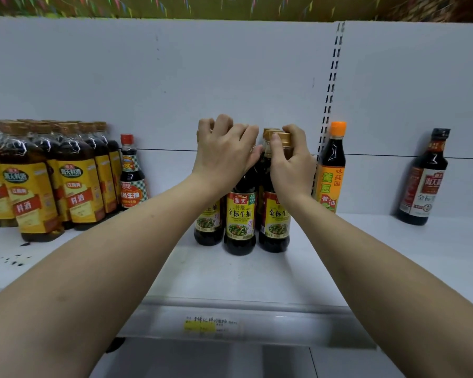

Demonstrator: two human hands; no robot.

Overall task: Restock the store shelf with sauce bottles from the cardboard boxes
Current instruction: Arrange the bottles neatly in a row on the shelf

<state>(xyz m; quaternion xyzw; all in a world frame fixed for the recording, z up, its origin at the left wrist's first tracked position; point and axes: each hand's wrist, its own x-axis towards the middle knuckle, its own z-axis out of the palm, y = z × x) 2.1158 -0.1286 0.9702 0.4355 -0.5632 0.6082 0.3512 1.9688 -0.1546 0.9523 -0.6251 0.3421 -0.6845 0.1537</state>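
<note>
Several dark soy sauce bottles with yellow-and-red labels and gold caps stand bunched in the middle of the white shelf (pixel 230 274). My left hand (pixel 224 148) covers the tops of the left bottle (pixel 206 222) and the middle bottle (pixel 241 219), fingers curled round their necks. My right hand (pixel 290 159) grips the neck of the right bottle (pixel 275 222) just under its gold cap. A further gold cap shows behind. No cardboard box is in view.
A shrink-wrapped pack of cooking wine bottles (pixel 38 184) stands at the left beside a small red-capped sauce bottle (pixel 131 175). An orange-capped bottle (pixel 331 173) stands right of my hand. A lone dark bottle (pixel 423 181) stands far right. A price tag (pixel 210 324) hangs on the shelf's front rail.
</note>
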